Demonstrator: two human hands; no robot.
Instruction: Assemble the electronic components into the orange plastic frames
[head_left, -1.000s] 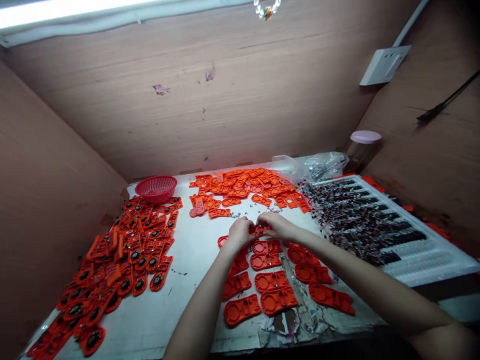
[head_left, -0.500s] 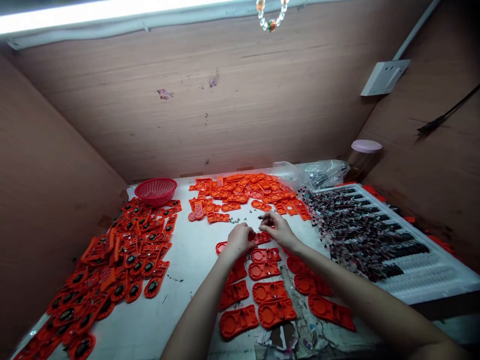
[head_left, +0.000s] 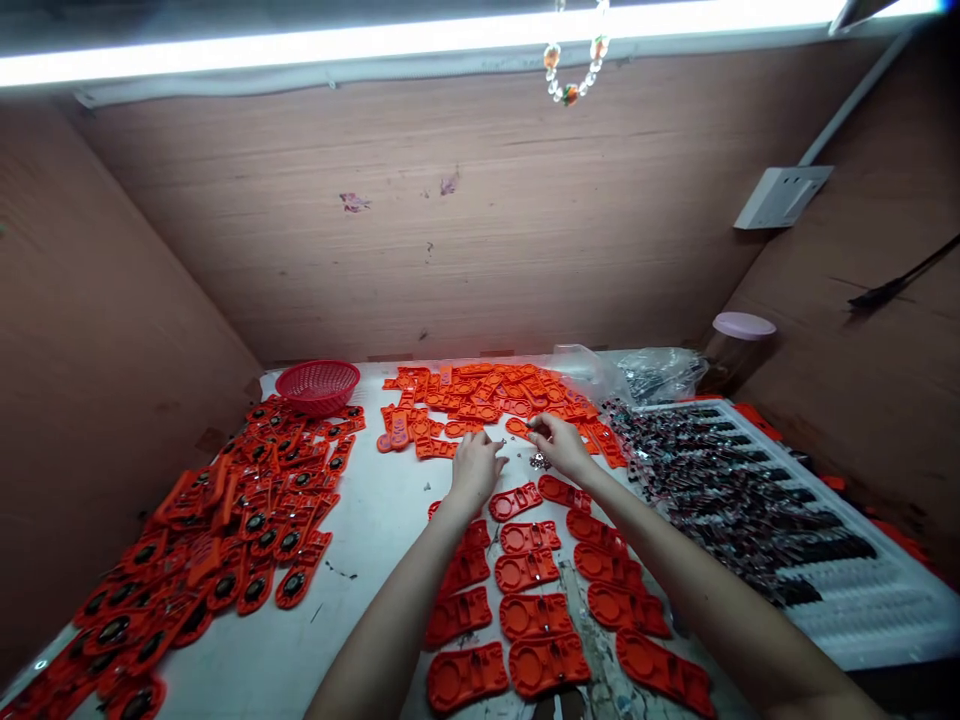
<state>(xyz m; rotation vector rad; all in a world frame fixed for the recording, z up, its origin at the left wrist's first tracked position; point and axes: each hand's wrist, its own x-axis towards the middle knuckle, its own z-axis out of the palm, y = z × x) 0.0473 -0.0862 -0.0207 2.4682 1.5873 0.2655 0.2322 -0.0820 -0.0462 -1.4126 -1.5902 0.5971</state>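
Note:
My left hand (head_left: pixel 475 468) rests on the white table (head_left: pixel 375 520) with fingers curled, touching small metal bits by the top of the laid-out orange plastic shells (head_left: pixel 529 575). My right hand (head_left: pixel 559 445) hovers just right of it, fingertips pinched on a tiny metal piece above a small heap of screws (head_left: pixel 538 461). The shells lie in three rows below both hands. A loose pile of empty orange shells (head_left: pixel 495 395) sits just beyond the hands.
A big spread of orange shells with black discs (head_left: pixel 225 520) covers the left side. A red mesh basket (head_left: pixel 318 384) stands at the back left. A white tray of dark metal parts (head_left: pixel 742 490), plastic bags (head_left: pixel 652 370) and a pink-lidded jar (head_left: pixel 739 345) are on the right.
Both hands have moved farther from me, off the top row of shells toward the screw heap. The view has tilted upward, showing more of the lamp.

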